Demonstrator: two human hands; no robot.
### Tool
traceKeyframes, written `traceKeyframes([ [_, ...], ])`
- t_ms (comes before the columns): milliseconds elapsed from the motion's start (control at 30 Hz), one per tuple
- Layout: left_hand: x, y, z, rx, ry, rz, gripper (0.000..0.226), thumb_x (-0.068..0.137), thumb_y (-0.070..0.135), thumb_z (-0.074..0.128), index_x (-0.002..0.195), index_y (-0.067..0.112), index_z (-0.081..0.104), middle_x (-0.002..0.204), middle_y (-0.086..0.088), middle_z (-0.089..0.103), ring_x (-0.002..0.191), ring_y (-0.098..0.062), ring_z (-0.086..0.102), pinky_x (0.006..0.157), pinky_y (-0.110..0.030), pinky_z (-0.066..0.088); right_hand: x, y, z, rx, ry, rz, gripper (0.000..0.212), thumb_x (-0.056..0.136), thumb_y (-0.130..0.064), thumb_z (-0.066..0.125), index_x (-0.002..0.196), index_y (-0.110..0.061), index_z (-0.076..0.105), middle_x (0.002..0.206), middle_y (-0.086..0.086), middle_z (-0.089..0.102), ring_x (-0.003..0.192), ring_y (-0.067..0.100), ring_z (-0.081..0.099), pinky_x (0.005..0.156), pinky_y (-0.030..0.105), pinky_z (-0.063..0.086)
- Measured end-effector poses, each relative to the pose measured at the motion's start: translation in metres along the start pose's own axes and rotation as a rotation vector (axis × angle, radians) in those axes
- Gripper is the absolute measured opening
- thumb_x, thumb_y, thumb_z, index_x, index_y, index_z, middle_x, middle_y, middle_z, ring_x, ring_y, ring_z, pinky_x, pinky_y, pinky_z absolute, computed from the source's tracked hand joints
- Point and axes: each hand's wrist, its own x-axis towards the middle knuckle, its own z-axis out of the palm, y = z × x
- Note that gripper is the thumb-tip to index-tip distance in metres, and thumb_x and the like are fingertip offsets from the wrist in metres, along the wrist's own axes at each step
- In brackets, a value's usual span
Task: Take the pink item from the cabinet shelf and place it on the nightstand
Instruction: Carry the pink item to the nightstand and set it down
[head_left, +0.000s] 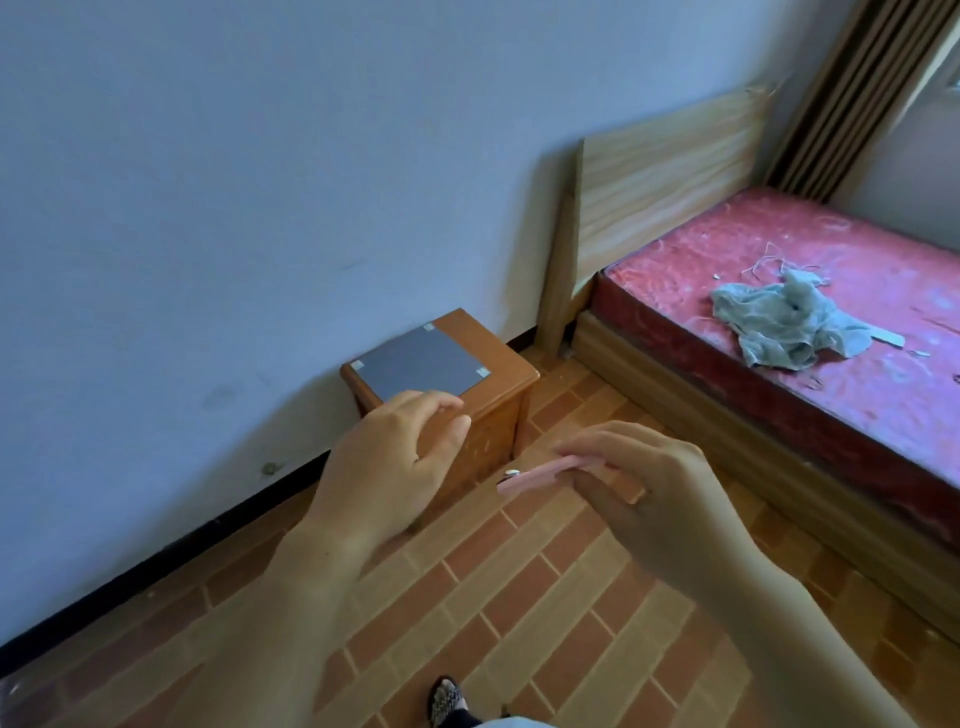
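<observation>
Down in the lower middle of the frame both forearms reach forward from the bottom edge, over a brick-pattern floor (519, 597). From the head camera, the right hand (660, 488) sits center-right, palm turned inward, pinching a flat pink item (540, 475) between thumb and fingertips. So the pink thing is up in the air, roughly level, poking out toward the left of the frame, with a small silvery bit at its far end. It's not on anything.

The left hand (395, 462) is just left of it, fingers loosely curled and spread a bit, holding nothing, not touching the pink item. It overlaps the front of the nightstand (498, 384) in the picture, but I can't tell if it actually touches it.

The nightstand is a small wooden one against the wall at center, with a grey sheet (421, 364) taped on top. Over on the right there's a bed with a red mattress (831, 322) and a crumpled grey-green cloth (789, 322) lying on it.
</observation>
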Motion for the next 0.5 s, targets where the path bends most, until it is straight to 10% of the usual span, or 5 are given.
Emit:
traceKeyframes([
  [500,0.194,-0.065,0.021,0.075,-0.098,-0.073,0.031,0.089,0.047,0.041,0.113,0.034,0.056,0.116,0.018,0.055,0.094,0.001,0.050,0.083,-0.025,0.045,0.192,0.119,0.043,0.063,-0.008,0.031,0.023,0.079,-0.013,0.070,0.098,-0.025,0.069,0.095,-0.017,0.067,0.087,0.003,0.062,0.072,0.029,0.053],
])
